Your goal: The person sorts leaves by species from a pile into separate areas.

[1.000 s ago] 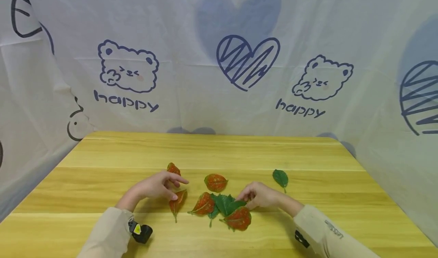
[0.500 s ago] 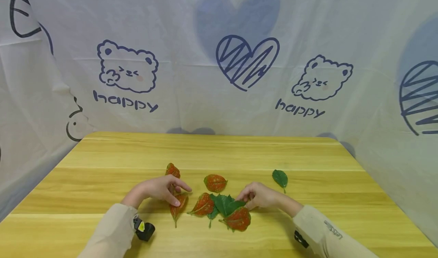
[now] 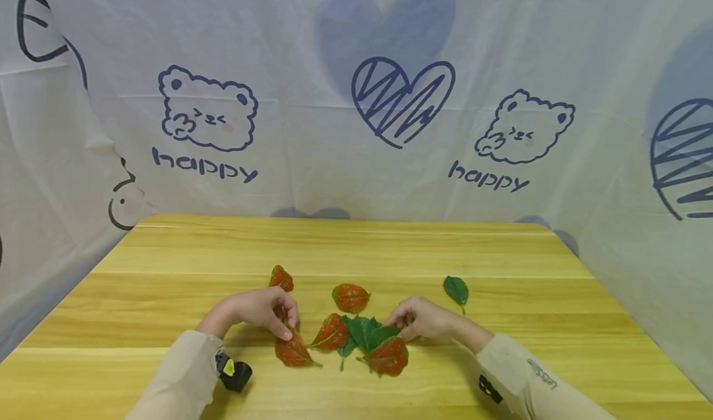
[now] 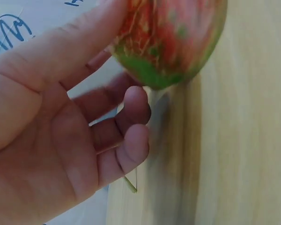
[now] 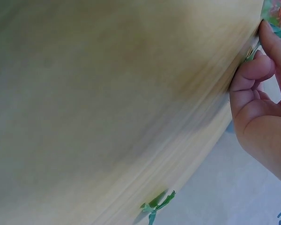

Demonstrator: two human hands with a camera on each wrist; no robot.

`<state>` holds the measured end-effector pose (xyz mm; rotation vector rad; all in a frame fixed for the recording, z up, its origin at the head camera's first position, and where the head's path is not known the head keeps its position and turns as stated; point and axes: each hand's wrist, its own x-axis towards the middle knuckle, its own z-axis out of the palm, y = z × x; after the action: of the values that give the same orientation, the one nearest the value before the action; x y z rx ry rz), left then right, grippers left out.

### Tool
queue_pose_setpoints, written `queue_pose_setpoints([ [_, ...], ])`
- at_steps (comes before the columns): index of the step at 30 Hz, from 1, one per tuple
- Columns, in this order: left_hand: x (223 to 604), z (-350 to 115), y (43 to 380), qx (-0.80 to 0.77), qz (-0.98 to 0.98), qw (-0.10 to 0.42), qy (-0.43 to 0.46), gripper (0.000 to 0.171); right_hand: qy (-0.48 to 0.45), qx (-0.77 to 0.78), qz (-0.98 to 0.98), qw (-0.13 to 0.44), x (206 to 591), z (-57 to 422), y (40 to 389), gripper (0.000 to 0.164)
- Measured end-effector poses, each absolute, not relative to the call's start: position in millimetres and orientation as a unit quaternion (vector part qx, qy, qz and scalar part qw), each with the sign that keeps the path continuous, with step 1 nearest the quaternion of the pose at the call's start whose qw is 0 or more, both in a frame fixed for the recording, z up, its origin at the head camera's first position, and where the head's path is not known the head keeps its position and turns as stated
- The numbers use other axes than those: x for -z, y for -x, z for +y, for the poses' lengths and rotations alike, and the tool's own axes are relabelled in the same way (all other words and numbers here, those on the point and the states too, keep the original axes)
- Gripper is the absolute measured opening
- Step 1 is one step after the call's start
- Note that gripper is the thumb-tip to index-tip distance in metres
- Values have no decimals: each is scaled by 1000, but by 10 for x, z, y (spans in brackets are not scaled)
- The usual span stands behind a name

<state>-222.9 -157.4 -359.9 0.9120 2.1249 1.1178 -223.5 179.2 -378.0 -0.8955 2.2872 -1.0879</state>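
Between thumb and index finger, my left hand (image 3: 259, 312) pinches a red leaf (image 3: 293, 350) mottled with green, its stem pointing right. Close up in the left wrist view, that leaf (image 4: 171, 42) has a green edge, and the other fingers curl loosely below it. My right hand (image 3: 420, 318) holds the edge of a green serrated leaf (image 3: 364, 332) in the middle cluster. A red leaf (image 3: 390, 356) overlaps the front of this cluster, and another red leaf (image 3: 332, 333) lies against its left side. In the right wrist view, the right fingers (image 5: 253, 70) stay low at the tabletop.
Behind the left hand lies a red leaf (image 3: 281, 278), partly covered by it. One more red leaf (image 3: 351, 297) sits beyond the cluster. A single green leaf (image 3: 457, 291) is at the right. The wooden table (image 3: 356, 247) ends at a printed cloth backdrop (image 3: 312, 160).
The red leaf at my left hand has swung round, its stem turning from toward me to the right. My left index finger has curled in. My right hand has barely moved.
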Motion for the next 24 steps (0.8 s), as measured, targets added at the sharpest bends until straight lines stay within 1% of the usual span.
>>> queue_pose_setpoints([
  [6, 3601, -1622, 2233, -437, 756, 327, -361, 20, 326, 391, 830, 226, 3774, 1791, 2237, 25],
  [11, 3607, -1660, 2219, -489, 722, 381, -308, 21, 322, 393, 831, 228, 3775, 1790, 2236, 25],
  [14, 3623, -1679, 2218, -531, 690, 407, -276, 18, 320, 392, 832, 227, 3777, 1790, 2233, 25],
  [17, 3635, -1693, 2220, -544, 681, 401, -281, 15, 319, 391, 833, 226, 3778, 1790, 2230, 25],
  [24, 3641, -1712, 2220, -543, 699, 354, -302, 10, 318, 392, 835, 220, 3785, 1790, 2229, 24],
])
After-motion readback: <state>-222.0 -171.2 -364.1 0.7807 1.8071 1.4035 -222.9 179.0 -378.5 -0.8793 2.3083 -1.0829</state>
